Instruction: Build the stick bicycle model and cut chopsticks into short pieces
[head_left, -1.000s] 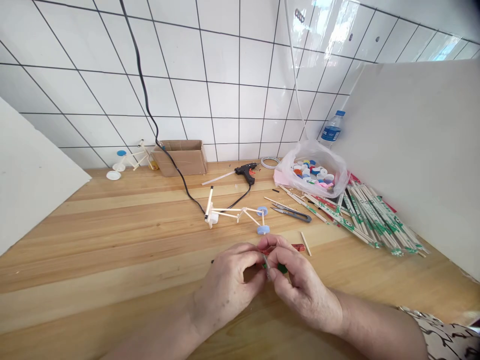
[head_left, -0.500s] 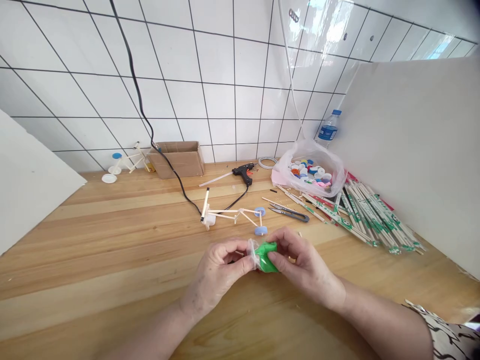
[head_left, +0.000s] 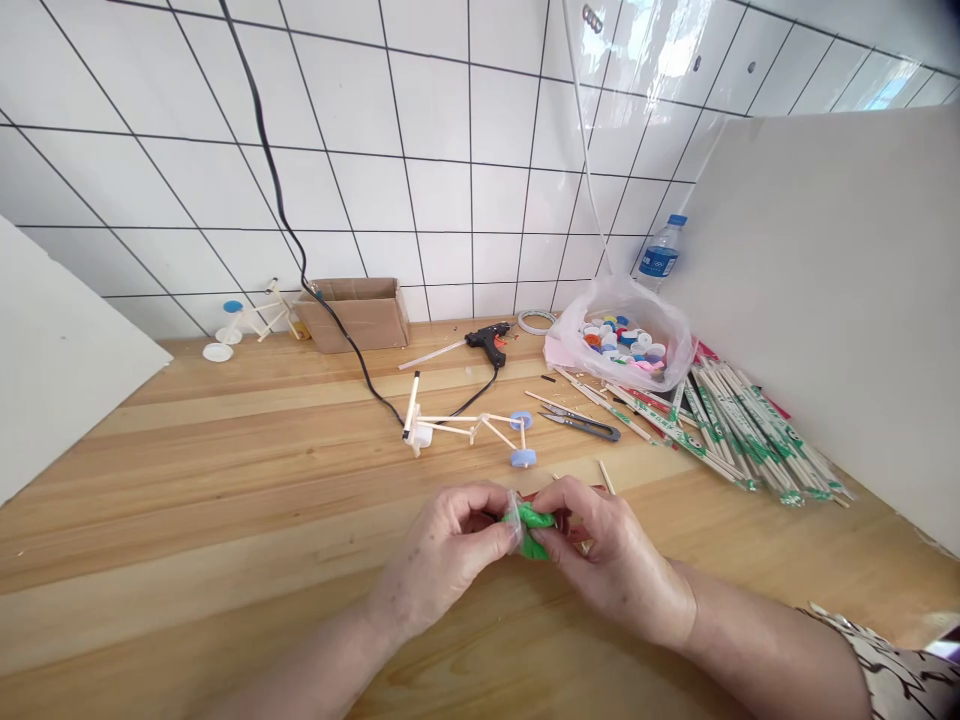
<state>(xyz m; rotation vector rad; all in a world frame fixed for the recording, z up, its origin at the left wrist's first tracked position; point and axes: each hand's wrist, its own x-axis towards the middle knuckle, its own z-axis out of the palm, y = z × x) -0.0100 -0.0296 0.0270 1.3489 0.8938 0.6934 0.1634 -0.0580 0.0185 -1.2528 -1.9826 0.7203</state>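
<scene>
White-tiled wall [head_left: 450, 200] rises behind a wooden workbench [head_left: 225, 480], on which a hot glue gun [head_left: 486, 342], a plastic bag of bottle caps [head_left: 622, 335] and a stick frame on bottle-cap wheels [head_left: 465, 430] are laid out. Over the bench, nearer the viewer than the frame, a green lump in clear plastic film [head_left: 531, 530] is clamped between the fingers [head_left: 487, 497] of the left hand [head_left: 442, 565] and the right hand [head_left: 607, 570].
</scene>
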